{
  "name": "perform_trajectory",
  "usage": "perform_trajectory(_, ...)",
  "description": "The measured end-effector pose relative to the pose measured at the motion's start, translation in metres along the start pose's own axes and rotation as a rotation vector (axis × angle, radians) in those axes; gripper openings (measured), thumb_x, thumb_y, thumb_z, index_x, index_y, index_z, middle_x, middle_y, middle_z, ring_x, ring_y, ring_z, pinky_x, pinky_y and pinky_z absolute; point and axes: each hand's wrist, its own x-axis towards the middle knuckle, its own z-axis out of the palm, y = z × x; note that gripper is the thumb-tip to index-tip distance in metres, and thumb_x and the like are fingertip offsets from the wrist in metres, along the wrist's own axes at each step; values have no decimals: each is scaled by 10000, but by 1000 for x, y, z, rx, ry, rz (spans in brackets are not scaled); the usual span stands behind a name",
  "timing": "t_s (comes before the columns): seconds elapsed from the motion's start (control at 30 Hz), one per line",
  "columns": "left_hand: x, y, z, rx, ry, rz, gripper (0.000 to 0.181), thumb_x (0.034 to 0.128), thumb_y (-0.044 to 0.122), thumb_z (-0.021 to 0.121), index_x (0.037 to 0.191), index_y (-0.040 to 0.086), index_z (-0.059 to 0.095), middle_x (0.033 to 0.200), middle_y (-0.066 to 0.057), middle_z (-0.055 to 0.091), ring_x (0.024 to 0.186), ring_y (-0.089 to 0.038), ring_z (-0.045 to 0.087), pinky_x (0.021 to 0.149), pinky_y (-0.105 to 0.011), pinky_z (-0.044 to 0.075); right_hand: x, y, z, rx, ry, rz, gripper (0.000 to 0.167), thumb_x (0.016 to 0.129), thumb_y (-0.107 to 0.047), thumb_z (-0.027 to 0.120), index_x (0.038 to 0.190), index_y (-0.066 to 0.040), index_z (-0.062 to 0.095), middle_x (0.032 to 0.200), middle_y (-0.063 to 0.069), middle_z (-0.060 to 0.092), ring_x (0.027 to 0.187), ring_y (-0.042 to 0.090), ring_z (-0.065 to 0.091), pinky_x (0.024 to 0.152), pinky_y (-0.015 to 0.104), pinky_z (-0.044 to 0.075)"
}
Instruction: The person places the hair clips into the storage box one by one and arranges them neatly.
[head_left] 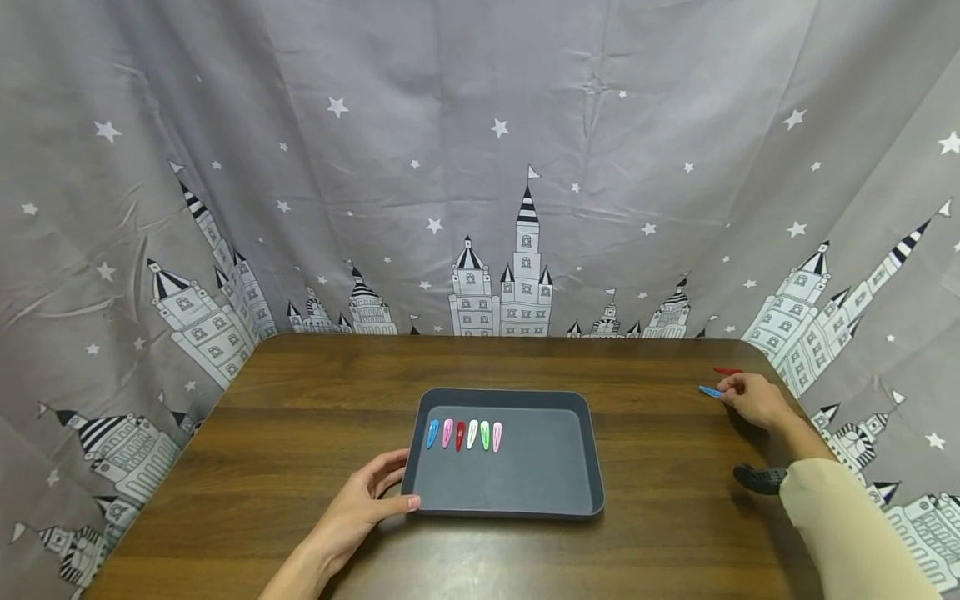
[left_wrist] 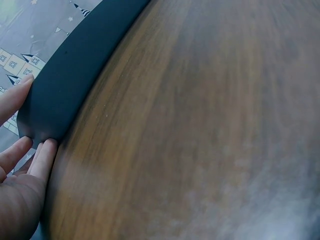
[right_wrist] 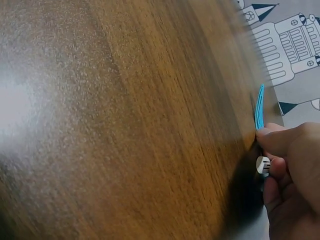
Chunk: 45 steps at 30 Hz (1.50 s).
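Note:
A grey tray (head_left: pixel 517 492) lies mid-table with several hair clips in a row on its left side, among them a blue clip (head_left: pixel 432 433), a red clip (head_left: pixel 460 436) and a green clip (head_left: pixel 485 435). My left hand (head_left: pixel 360 508) grips the tray's left front corner, thumb at the rim and fingers along the outer wall (left_wrist: pixel 65 75). At the table's far right, my right hand (head_left: pixel 757 400) pinches another blue clip (right_wrist: pixel 260 107) between thumb and forefinger. A small white piece (right_wrist: pixel 263 165) shows by the curled fingers in the right wrist view.
Another red clip (head_left: pixel 727 371) lies just behind my right hand, near the back right corner of the wooden table (head_left: pixel 300 417). A grey curtain (head_left: pixel 480 125) with castles and stars hangs behind the table. A dark curved band (head_left: pixel 761 479) sits at my right wrist.

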Motion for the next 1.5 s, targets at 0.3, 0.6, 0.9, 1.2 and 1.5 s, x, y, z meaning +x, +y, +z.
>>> perform_trajectory(0.3,0,0,0,-1,7,-5,741,848,72,854,1489,23,485,1532,-156,478,1421,-356,401,1037,-372,413,-1,4,0,-35,14,-14,101,1002,-90,629,982,9,621,863,87,596,841,345,555,743,477,416)
perform_trajectory(0.6,0,2,1,-4,3,-7,740,851,71,851,1489,15,480,1535,-167,471,1424,-367,396,1044,-395,415,-6,3,-4,-39,87,-70,69,987,-42,583,987,18,617,790,49,584,740,252,533,656,394,403)
perform_trajectory(0.9,0,2,1,-8,4,-3,731,856,69,847,1488,11,483,1533,-170,473,1419,-367,399,1003,-342,444,-4,-7,-10,-41,71,-88,189,1001,-48,548,1069,85,665,789,68,626,694,229,544,605,378,420)
perform_trajectory(1.2,-2,4,1,-4,13,-1,728,865,67,843,1493,10,480,1527,-167,480,1411,-352,409,1018,-342,425,3,-30,-5,-30,108,-155,124,1019,-130,627,1011,-24,691,838,39,639,749,202,547,665,397,429)
perform_trajectory(1.5,1,2,1,-8,13,-3,733,851,71,854,1484,12,488,1527,-168,478,1417,-367,407,1024,-379,433,11,-60,-1,23,80,-193,96,1017,-136,648,1000,-64,709,808,27,592,726,200,500,645,375,396)
